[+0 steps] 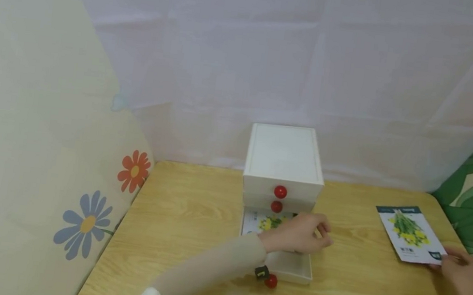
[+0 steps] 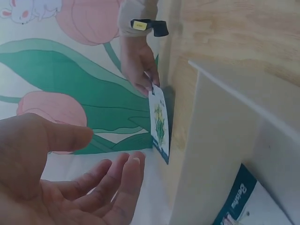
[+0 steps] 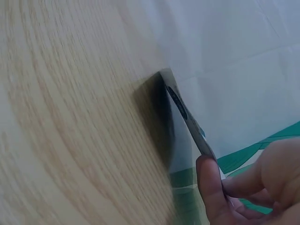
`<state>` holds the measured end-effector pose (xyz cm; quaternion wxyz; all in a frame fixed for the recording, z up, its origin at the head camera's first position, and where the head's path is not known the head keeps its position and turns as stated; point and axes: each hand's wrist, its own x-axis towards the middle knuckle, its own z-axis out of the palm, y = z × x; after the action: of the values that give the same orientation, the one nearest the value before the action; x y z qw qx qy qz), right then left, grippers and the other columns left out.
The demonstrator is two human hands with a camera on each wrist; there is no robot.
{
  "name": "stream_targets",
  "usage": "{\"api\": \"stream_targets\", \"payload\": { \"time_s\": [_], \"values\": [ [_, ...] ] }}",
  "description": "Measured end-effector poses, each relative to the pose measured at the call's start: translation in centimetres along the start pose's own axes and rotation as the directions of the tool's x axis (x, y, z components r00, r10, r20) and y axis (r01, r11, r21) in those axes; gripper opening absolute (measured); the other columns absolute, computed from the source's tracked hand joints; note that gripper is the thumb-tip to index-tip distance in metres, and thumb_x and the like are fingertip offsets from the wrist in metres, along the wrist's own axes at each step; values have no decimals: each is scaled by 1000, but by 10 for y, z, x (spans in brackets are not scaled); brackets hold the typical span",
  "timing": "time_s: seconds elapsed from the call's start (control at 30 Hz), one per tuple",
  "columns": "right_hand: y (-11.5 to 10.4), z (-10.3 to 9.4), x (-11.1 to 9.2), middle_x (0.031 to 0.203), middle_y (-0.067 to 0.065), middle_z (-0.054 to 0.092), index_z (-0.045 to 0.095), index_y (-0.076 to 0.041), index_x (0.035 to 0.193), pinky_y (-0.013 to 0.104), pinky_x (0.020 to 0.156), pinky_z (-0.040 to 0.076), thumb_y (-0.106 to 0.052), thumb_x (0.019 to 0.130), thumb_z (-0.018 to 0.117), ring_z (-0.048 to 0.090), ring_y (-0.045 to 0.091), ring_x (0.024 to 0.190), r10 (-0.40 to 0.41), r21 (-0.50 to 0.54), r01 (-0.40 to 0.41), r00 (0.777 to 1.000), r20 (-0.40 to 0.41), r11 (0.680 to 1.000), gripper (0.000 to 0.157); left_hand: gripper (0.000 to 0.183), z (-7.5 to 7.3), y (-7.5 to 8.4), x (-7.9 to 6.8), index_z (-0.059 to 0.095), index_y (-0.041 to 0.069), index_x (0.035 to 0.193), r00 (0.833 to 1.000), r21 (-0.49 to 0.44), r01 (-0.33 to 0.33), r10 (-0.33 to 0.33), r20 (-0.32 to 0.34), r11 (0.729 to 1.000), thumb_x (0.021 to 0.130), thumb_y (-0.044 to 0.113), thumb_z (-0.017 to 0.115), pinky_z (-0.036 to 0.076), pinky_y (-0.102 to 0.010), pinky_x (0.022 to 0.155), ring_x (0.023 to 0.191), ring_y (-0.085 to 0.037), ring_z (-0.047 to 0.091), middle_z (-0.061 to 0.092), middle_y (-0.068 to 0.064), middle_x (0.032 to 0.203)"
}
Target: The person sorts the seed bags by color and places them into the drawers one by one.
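Note:
My right hand [image 1: 467, 277] pinches the near corner of a flat seed packet [image 1: 411, 234] with yellow flowers and a dark green band, held above the right side of the table. In the right wrist view the packet [image 3: 190, 117] shows nearly edge-on between thumb and fingers. My left hand [image 1: 303, 233], fingers loosely bent and holding nothing, hovers over the pulled-out bottom drawer [image 1: 293, 266] of a small white drawer box [image 1: 286, 153]. Inside that drawer lies a similar packet [image 1: 269, 222], partly hidden by my left arm; its dark band shows in the left wrist view.
Two upper drawers stay closed, each with a red round knob [image 1: 280, 192]. Another red knob [image 1: 271, 281] sits on the open drawer's front. Around the wooden table [image 1: 194, 211] hang a pale cloth [image 1: 228, 68] behind and flower-printed panels at both sides.

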<state>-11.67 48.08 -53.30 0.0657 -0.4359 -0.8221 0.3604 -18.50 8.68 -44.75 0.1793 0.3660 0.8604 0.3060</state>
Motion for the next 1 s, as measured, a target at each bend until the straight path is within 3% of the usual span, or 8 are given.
{"api": "stream_targets", "payload": {
  "time_s": [0.03,0.13,0.23,0.37,0.5,0.67,0.87,1.0],
  "values": [
    [1,0,-1,124,34,54,45,7,144,30,68,43,-8,98,41,55,22,77,14,15,-14,1000,4,1000,49,26,1,1,2,62,22,118,1000,-20,-2,2,11,1000,97,37,65,47,-9,70,81,7,56,64,18,100],
    [2,-2,-5,128,33,52,43,7,146,22,48,44,-8,99,40,50,4,58,39,85,-41,999,25,996,49,27,3,4,8,62,20,119,999,-76,-4,7,44,997,97,36,65,47,-8,69,79,8,58,64,17,100],
    [2,-5,-8,132,34,50,40,8,147,23,41,45,-8,100,38,51,8,62,37,99,-40,999,34,994,49,28,5,4,14,62,18,120,998,-134,9,-1,60,991,97,35,65,48,-9,71,79,7,59,63,16,100],
    [2,-9,-16,138,36,46,40,8,147,24,43,45,-9,101,39,52,11,67,-5,83,1,999,50,997,49,30,8,1,21,62,17,121,998,-212,38,-26,60,977,95,32,68,49,-12,72,80,4,60,63,16,99],
    [1,-16,-25,135,37,46,41,9,146,23,48,50,-11,102,42,47,-5,59,-82,93,76,995,65,993,48,35,12,-1,28,62,18,124,997,-246,77,-68,42,966,94,34,70,50,-15,76,83,2,59,63,15,101],
    [-4,-19,-36,134,39,43,38,10,147,20,53,54,-11,105,42,47,-7,61,-133,132,121,987,88,984,47,40,18,-2,37,61,21,128,991,-289,130,-128,25,948,94,41,68,51,-19,77,86,0,58,63,15,104],
    [-8,-25,-42,123,35,48,36,10,148,19,58,56,-12,106,42,49,-10,63,-194,143,176,972,130,974,47,44,23,-2,42,59,17,133,987,-440,156,-151,46,884,94,37,68,54,-20,75,81,-3,63,63,12,102],
    [-11,-28,-46,94,0,59,40,8,147,19,59,57,-13,105,46,53,-10,66,-244,174,219,960,138,960,47,43,25,-1,44,58,15,133,983,-558,178,-167,72,810,95,33,67,57,-22,76,82,-8,68,65,8,103]
  ]
}}
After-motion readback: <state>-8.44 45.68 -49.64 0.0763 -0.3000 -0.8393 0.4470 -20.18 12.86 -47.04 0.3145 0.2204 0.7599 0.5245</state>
